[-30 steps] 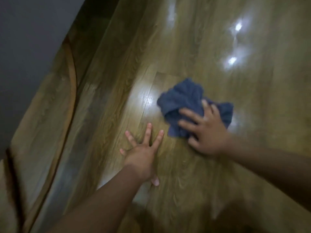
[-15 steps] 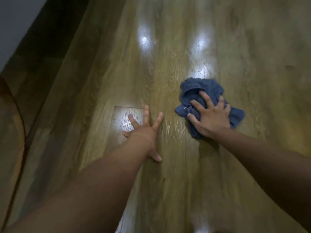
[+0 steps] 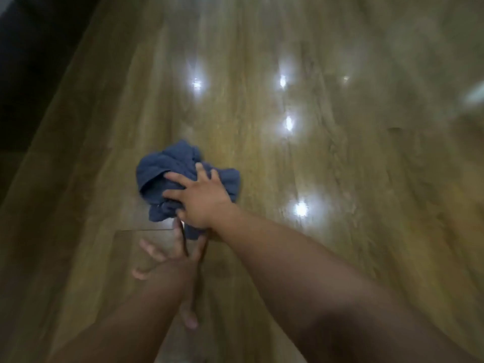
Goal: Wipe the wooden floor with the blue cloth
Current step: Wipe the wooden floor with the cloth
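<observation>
Head view, motion blur over most of the frame.

Cloth [image 3: 167, 169]: blue, bunched into a crumpled heap, lying on the floor [image 3: 366, 231] left of centre, just beyond a plank seam.

Right hand [image 3: 201, 197]: palm down on the near right part of the cloth, fingers [image 3: 180, 177] straight and spread, pressing it to the floor. Not curled round it.

Left hand [image 3: 170, 268]: flat on the floor just nearer than the cloth, fingers fanned wide. Longest fingertip reaches the cloth's near edge beneath the right wrist; contact with the cloth cannot be told.

Floor: glossy wood planks, several bright light reflections [image 3: 300, 208] right of the cloth. Dark area [image 3: 31, 74] at upper left.
</observation>
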Action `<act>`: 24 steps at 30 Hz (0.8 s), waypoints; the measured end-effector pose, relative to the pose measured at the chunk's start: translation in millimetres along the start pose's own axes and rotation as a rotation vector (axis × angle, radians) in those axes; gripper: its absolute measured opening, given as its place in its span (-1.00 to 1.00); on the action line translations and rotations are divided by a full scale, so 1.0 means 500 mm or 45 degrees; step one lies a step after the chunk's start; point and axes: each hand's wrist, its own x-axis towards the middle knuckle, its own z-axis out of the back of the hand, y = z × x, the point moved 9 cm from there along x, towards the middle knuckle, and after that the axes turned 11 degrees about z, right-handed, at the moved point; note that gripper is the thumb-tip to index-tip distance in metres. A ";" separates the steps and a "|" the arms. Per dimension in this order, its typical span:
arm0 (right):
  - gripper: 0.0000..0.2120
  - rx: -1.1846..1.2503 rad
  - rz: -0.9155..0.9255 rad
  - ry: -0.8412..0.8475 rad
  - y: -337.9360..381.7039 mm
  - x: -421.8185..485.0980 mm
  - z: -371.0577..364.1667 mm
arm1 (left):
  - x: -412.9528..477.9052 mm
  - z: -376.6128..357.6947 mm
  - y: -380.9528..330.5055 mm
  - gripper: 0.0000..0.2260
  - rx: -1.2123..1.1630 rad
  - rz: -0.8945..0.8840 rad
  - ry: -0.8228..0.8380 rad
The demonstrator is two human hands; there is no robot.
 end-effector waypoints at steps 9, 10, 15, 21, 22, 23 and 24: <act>-0.40 0.167 -1.287 -0.006 -0.584 -0.618 -0.049 | -0.040 0.013 -0.002 0.47 -0.028 -0.002 -0.057; -0.38 0.227 -1.415 -0.001 -0.606 -0.670 -0.054 | -0.034 0.011 -0.001 0.47 -0.049 -0.002 -0.050; -0.48 0.293 -1.619 -0.136 -0.552 -0.567 -0.011 | 0.000 -0.006 0.007 0.57 -0.117 -0.019 -0.041; -0.52 -0.020 -0.489 -0.096 -0.230 -0.016 0.051 | 0.049 -0.043 -0.001 0.56 -0.194 -0.100 0.040; -0.53 -0.067 -0.277 -0.046 -0.156 0.058 0.049 | 0.057 -0.045 -0.001 0.50 -0.217 -0.085 0.054; -0.55 -0.122 -0.068 0.019 -0.087 0.117 0.047 | 0.065 -0.042 -0.002 0.42 -0.237 -0.057 0.053; -0.56 -0.176 0.116 0.090 -0.035 0.157 0.045 | 0.075 -0.039 -0.002 0.32 -0.243 -0.031 0.036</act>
